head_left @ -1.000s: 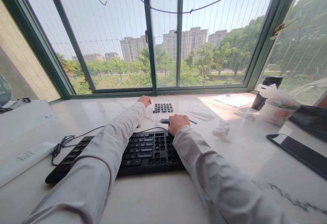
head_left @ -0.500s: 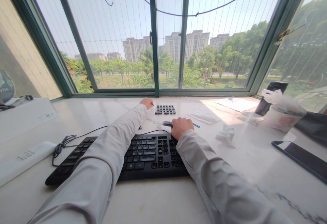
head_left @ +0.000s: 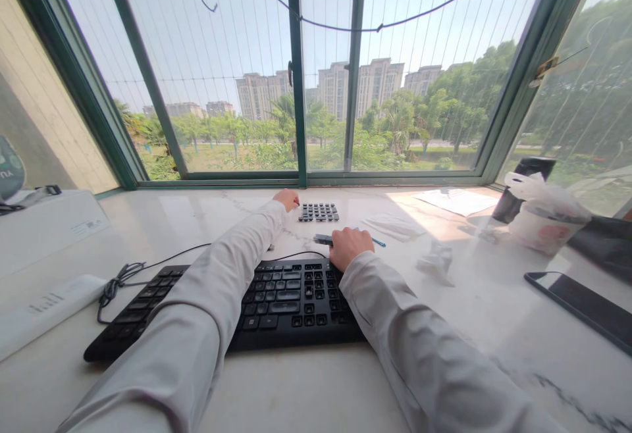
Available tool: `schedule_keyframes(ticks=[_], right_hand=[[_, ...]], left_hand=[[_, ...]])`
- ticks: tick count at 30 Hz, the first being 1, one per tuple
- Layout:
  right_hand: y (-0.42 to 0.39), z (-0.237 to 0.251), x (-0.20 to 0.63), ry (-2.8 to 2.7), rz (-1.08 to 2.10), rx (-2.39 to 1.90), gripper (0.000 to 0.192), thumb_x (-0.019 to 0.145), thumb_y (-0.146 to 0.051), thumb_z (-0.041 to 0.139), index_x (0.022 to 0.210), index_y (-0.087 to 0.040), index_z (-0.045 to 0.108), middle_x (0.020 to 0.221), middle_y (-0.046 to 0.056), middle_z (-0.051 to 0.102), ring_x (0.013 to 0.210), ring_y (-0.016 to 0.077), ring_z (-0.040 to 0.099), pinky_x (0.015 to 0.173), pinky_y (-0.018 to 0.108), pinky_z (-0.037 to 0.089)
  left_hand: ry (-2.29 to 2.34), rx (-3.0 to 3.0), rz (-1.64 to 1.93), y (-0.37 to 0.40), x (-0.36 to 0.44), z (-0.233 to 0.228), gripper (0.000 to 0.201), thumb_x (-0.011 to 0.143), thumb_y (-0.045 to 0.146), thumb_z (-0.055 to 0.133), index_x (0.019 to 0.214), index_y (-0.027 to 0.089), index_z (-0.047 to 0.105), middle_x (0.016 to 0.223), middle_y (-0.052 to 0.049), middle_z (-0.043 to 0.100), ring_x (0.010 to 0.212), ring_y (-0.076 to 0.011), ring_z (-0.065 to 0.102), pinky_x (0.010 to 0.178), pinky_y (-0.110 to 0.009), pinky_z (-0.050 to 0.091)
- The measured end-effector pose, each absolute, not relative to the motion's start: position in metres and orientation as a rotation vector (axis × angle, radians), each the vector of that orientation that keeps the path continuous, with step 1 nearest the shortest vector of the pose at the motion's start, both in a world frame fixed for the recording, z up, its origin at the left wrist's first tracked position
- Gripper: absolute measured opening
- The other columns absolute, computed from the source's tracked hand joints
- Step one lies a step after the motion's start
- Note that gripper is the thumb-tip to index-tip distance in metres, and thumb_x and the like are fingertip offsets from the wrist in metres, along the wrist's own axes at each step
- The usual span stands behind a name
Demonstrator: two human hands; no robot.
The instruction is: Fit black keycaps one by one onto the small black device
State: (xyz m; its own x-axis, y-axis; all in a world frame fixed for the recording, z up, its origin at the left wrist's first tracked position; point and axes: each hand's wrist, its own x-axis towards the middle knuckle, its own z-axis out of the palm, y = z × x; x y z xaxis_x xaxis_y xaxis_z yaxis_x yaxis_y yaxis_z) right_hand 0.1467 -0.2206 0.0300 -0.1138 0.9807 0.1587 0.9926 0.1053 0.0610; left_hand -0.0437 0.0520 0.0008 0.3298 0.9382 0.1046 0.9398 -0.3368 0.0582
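Your left hand point(head_left: 286, 199) is stretched far out over the white marble-patterned counter point(head_left: 306, 380), fingers curled in at the left edge of the small block of loose black keycaps point(head_left: 318, 212), which is laid out in neat rows near the window frame. A fingertip looks right at the block's corner, but whether it pinches a cap or only touches it, I cannot tell. Your right hand point(head_left: 350, 247) sits closer in, just past the top right corner of the black wired keyboard point(head_left: 247, 305), knuckles up, fingers folded down over a slim dark tool point(head_left: 322, 239) whose end pokes out to the left; it reads as closed on that tool. A thin blue stick point(head_left: 378, 242) lies on the counter just right of that hand. Both pale grey sleeves cross the keyboard.

Off to the right: a crumpled white tissue point(head_left: 435, 262), a black phone point(head_left: 580, 308) lying flat, a bagged white cup point(head_left: 543, 219). Far left, a white power strip point(head_left: 47, 305) beside the keyboard's bundled cable point(head_left: 116, 285).
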Motion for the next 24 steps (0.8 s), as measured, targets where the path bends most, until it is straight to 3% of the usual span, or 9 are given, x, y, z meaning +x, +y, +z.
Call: schedule_keyframes(ticks=[24], right_hand=[[-0.218, 0.028, 0.147, -2.26, -0.205, -2.019, 0.028, 0.085, -0.028, 0.049, 0.099, -0.017, 0.07, 0.101, 0.017, 0.069, 0.093, 0.0282, 0.065, 0.073, 0.036, 0.043]], left_hand=[[-1.908, -2.55, -0.198, 0.043, -0.045, 0.002, 0.028, 0.092, 0.032, 0.055, 0.113, 0.015, 0.059, 0.114, -0.009, 0.06, 0.1, -0.0197, 0.06, 0.086, -0.039, 0.052]])
